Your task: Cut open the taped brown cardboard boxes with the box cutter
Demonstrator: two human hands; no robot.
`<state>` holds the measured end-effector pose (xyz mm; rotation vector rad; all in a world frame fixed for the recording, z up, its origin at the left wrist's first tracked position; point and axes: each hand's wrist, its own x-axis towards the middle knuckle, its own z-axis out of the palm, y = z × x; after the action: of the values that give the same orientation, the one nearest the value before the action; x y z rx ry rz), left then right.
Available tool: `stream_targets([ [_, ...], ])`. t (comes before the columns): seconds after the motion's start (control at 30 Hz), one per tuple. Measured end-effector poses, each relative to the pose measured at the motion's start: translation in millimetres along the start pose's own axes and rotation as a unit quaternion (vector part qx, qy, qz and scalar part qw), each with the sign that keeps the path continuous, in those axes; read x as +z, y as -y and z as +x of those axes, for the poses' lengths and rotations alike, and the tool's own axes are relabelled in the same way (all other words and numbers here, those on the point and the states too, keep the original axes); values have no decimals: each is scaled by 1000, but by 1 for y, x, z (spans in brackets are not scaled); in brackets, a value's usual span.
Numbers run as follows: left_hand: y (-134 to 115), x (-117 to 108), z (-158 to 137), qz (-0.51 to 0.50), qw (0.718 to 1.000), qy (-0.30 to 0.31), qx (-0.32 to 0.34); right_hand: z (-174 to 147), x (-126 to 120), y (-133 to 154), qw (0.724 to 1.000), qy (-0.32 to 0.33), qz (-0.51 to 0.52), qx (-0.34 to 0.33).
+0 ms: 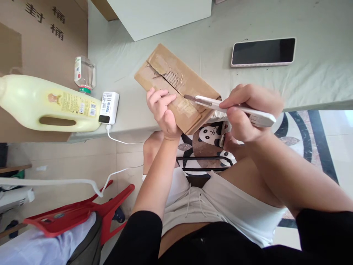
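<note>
Pale tablecloth (pixel 204 55); knife (pixel 208 102) at cardboard box (pixel 193 81)

Box sits mid-frame, long axis slanting upper left to lower right. Left hand (pixel 164 112) nearer, touching its lower-left side, fingers loosely bent; can't tell if gripping. Right hand (pixel 249 106), right of box, pinches the knife, tip at the seam. Box's lower corner reaches the tablecloth's near edge. Cloth stretches between box and phone (pixel 263 52), upper right.

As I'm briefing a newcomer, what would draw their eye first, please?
Probably the white utility knife right of center, in the right hand, its blade at the cardboard box the left hand steadies. Next come the pale yellow jug at far left and the red plastic chair lower left.
</note>
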<state>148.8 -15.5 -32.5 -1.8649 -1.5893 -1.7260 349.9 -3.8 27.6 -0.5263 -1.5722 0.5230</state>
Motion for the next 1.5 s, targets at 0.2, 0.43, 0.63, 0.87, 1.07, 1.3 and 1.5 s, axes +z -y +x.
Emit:
stream_targets([
  [0.2, -2, 2, 2, -39, 998, -31, 46, 0, 1, 2, 1000, 14, 27, 2],
  [0.43, 2, 0, -1, -27, 999, -13, 45, -2, -3, 3, 995, -9, 59, 80],
  [0.63, 2, 1, -1, 1, 999, -11, 38, -3, -4, -1, 986, -45, 102, 126],
  [0.87, 4, 4, -2, -5, 999, -25, 45, 3, -4, -2, 976, -81, 132, 154],
  [1.07, 3, 5, -3, 6, 999, -27, 45, 5, -5, -1, 971, -90, 142, 171],
  [1.3, 2, 3, -3, 27, 999, -19, 43, 5, -4, -3, 971, -97, 142, 164],
  [1.5, -2, 2, 0, -7, 998, -25, 53, 8, -1, 1, 976, -122, 119, 136],
])
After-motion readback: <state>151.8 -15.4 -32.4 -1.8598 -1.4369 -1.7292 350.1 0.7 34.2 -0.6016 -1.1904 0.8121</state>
